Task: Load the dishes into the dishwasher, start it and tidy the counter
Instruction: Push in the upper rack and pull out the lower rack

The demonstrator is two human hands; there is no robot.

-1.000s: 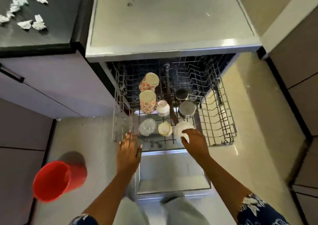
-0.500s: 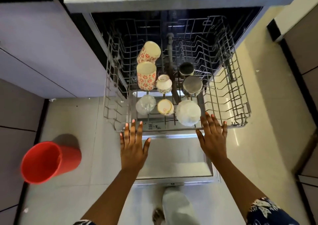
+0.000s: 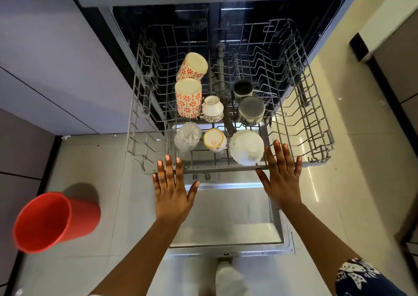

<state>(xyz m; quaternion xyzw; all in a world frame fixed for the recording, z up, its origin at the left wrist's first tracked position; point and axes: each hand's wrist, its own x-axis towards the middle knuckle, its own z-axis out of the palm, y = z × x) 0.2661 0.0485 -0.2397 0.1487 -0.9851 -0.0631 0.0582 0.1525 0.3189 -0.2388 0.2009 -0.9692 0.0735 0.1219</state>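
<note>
Just ahead of both hands: upper rack, grey wire, drawn out over the open dishwasher door. Left hand and right hand both flat, fingers spread, holding nothing, fingertips at the rack's front rail. Beyond the fingertips, all upturned: two floral mugs, a white bowl, a clear glass, small cups, two steel cups. Likely a light, stiff frame on runners; the crockery is fragile and loose, so push evenly on the front rail, never jolting. Left of the left hand: red bucket on the floor.
</note>
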